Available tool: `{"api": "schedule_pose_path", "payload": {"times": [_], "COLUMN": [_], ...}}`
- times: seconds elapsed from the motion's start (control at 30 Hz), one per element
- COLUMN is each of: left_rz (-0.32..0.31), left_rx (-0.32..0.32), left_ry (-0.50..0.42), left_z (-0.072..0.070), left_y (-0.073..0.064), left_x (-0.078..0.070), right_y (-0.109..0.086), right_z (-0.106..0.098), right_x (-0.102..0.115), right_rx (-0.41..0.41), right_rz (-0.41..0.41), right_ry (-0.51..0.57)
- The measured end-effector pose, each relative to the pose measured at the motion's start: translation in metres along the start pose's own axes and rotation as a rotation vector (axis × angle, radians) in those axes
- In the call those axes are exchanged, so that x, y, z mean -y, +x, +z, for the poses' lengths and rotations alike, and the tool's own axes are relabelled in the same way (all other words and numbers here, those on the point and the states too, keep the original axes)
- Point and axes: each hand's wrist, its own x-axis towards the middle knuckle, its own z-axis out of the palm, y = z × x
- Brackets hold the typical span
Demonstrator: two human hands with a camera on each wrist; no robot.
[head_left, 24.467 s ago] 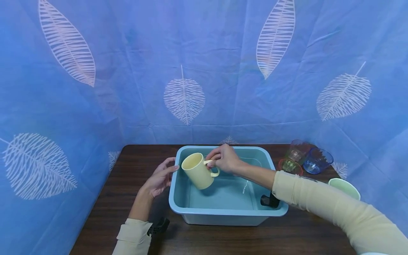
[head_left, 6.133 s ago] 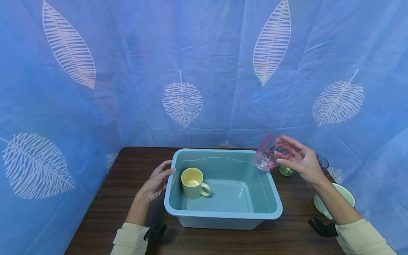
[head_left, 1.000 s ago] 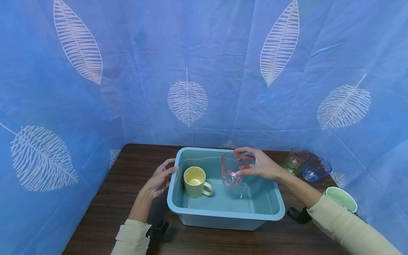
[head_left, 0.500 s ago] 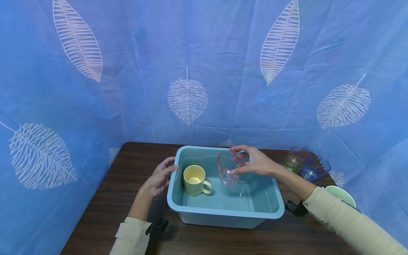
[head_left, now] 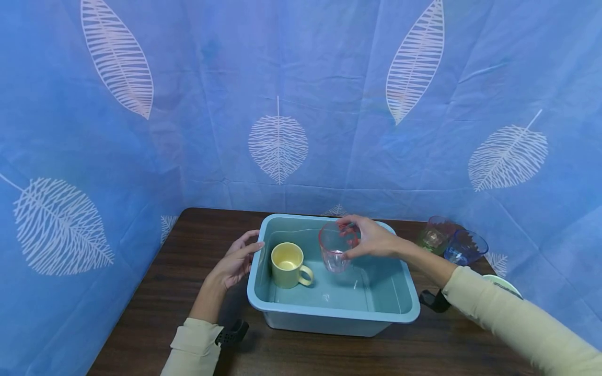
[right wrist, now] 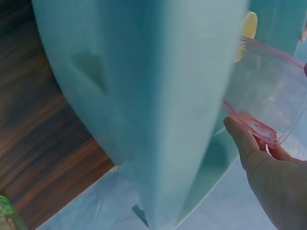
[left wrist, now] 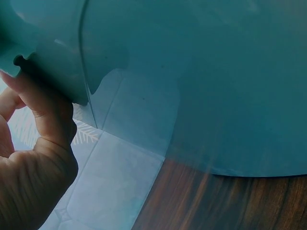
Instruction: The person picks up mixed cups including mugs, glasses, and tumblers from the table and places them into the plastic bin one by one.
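A pale blue plastic basin [head_left: 338,314] stands on the dark wooden table. My left hand [head_left: 235,263] grips its left rim, thumb on top and fingers along the outer wall; the left wrist view shows that hand [left wrist: 41,148] at the edge. Inside, near the left wall, a yellow mug [head_left: 285,274] sits upright with its handle to the right. My right hand [head_left: 371,240] holds a clear pink-rimmed cup [head_left: 331,249] within the basin, right of the mug, fingers and thumb around its side. In the right wrist view, the cup [right wrist: 268,91] appears beside the basin wall [right wrist: 144,96].
Right of the basin are a blue cup [head_left: 465,247], a pink cup [head_left: 441,225] and a green cup [head_left: 431,241], close together. A pale green bowl [head_left: 503,283] is mostly hidden by the right sleeve. A blue leaf-print cloth [head_left: 329,146] hangs behind the table.
The mug, earlier in my right hand, now stands in the basin. The pink-rimmed cup has come over the right rim and shifted left toward the mug. My left hand keeps its place.
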Motion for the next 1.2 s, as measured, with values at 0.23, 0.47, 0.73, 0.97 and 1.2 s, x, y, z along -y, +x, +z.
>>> {"api": "schedule_pose_path", "payload": {"times": [0.23,0.47,0.73,0.97,1.2], "left_rz": [0.005,-0.006,-0.002,0.009,0.019], "left_rx": [-0.004,-0.018,-0.019,-0.013,-0.004], "left_ry": [0.012,0.021,0.022,0.017,0.017], "left_z": [-0.001,-0.001,-0.001,-0.003,-0.003], "left_y": [0.001,0.001,0.001,0.003,0.004], "left_x": [0.001,0.001,0.001,0.002,0.003], "right_y": [0.005,0.007,0.008,0.013,0.018], "right_z": [0.003,0.006,0.007,0.007,0.009], "right_x": [-0.005,-0.012,-0.014,-0.018,-0.020], "right_rx": [-0.003,0.000,0.026,0.056,0.066], "right_rz": [0.019,0.033,0.047,0.054,0.044], "right_ry": [-0.120,-0.151,-0.087,0.115,0.151]}}
